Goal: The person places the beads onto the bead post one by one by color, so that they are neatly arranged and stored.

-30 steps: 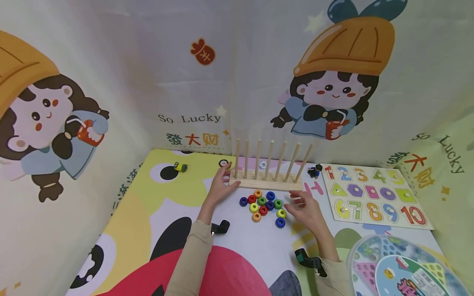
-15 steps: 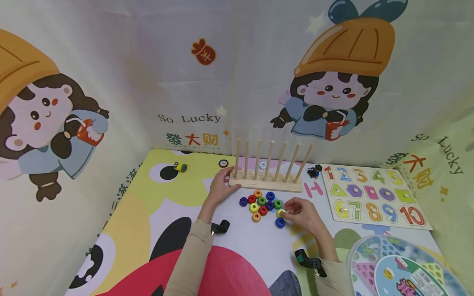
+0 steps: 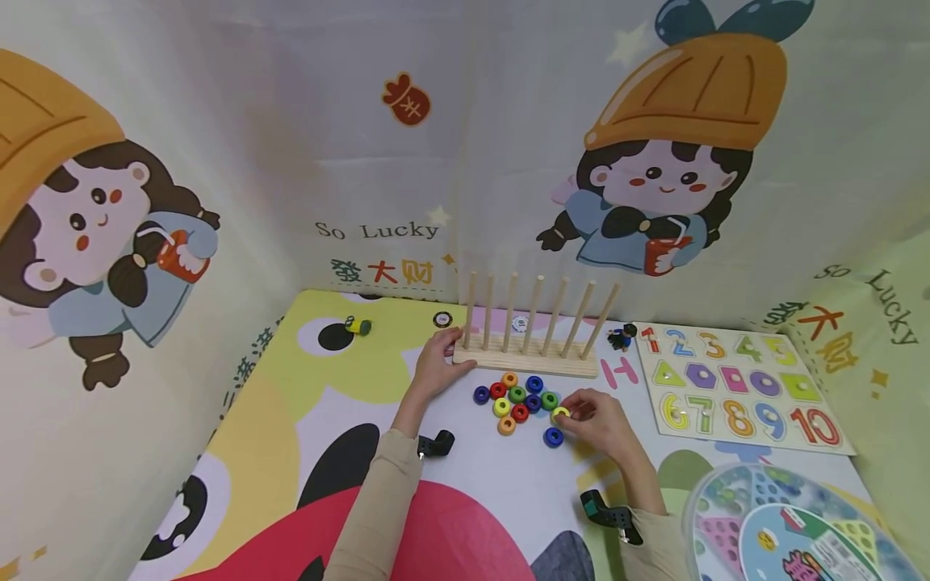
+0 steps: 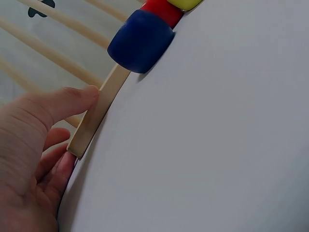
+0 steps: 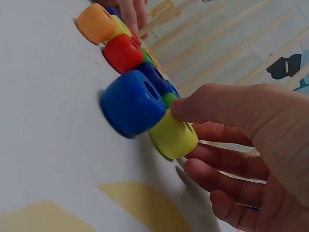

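**peg_fan:** Cartoon cloth walls all round, and a bright cartoon play mat (image 3: 349, 379) underneath. Landmark is the wooden peg rack (image 3: 525, 361) with its seven bare pegs. So which step is this?

**ringo:** Looks like the pick-up, I'd say. Right hand (image 3: 603, 424) is just in front of the rack's right half, thumb and fingertips pinching a yellow ring (image 5: 173, 135) that sits on the mat, touching a blue ring (image 5: 131, 102). The other loose rings (image 3: 517, 397) are clustered just in front of the rack's middle.

**peg_fan:** And the left hand (image 3: 434, 367)?

**ringo:** Gripping the rack's left end, thumb on the front edge of the base and fingers curled round the end, so it seems to be steadying it.

**peg_fan:** What would the next move need?

**ringo:** My guess: a clean lift without knocking that blue neighbour, then lining the ring's hole up over a peg tip. The pegs lean apart in this view, so aim matters. Number puzzle board (image 3: 734, 383) lies right of the rack, well out of it.
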Motion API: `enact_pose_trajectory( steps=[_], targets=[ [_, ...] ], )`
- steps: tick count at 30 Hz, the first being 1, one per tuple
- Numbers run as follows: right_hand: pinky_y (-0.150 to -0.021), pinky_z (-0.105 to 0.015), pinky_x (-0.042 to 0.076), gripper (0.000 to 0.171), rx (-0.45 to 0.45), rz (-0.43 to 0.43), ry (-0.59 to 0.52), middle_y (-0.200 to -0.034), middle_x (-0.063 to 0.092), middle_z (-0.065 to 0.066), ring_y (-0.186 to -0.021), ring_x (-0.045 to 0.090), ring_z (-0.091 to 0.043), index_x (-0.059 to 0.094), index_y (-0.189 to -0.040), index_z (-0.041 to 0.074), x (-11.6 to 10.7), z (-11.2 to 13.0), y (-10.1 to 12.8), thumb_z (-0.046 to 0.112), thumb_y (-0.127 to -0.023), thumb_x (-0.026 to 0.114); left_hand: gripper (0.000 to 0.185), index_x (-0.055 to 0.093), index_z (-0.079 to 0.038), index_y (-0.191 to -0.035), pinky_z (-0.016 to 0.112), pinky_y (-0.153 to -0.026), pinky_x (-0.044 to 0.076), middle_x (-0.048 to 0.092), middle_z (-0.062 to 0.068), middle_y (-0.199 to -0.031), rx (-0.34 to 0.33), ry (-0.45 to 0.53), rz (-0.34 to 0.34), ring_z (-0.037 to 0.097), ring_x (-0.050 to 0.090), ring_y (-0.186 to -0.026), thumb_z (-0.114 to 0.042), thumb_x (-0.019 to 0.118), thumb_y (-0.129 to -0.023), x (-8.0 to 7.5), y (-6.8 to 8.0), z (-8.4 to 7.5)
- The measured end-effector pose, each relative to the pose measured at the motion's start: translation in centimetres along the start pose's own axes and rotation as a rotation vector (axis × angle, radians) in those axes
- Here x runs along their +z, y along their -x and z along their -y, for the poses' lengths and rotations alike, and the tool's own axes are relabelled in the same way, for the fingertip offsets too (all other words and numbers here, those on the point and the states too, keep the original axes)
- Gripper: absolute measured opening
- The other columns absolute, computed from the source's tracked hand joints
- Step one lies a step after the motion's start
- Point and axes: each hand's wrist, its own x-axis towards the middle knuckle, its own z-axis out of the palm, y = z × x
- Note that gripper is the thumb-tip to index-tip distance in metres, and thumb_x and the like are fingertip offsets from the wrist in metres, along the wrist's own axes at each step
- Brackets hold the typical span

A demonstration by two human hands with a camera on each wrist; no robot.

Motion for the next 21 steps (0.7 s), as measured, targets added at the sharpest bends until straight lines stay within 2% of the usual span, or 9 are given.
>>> enact_pose_trajectory(
  steps=[8,15,21],
  targets=[
    [-0.070,-0.023,0.054,0.020,-0.042,0.004,-0.004,-0.089,0.067,-0.004,-0.078,0.061,-0.017,0.071,-0.100,0.003,-0.8,-0.4,0.2,0.007,-0.082,0.078,0.065,0.057,0.005,-0.134,0.041,-0.098,0.050,0.050,0.020,-0.140,-0.028,0.025,0.002,0.036,0.050,-0.125,-0.019,0.083,-0.080,0.1,-0.2,0.0],
    [-0.074,-0.030,0.056,0.025,-0.096,0.022,0.005,-0.098,0.070,-0.010,-0.086,0.065,-0.023,0.072,-0.103,-0.001,-1.1,-0.7,0.4,0.001,-0.080,0.079,0.065,0.055,0.004,-0.136,0.038,-0.098,0.051,0.049,0.019,-0.141,-0.052,0.031,0.008,0.034,0.050,-0.125,-0.018,0.083,-0.080,0.2,-0.1,0.1],
    [-0.075,-0.030,0.055,0.025,-0.068,-0.011,0.021,-0.100,0.070,-0.011,-0.087,0.064,-0.024,0.072,-0.106,0.000,-1.1,-0.7,0.4,0.004,-0.082,0.078,0.066,0.056,0.003,-0.135,0.041,-0.098,0.050,0.051,0.020,-0.138,-0.059,0.020,-0.002,0.035,0.051,-0.125,-0.019,0.083,-0.079,0.2,-0.1,-0.1]
  ],
)
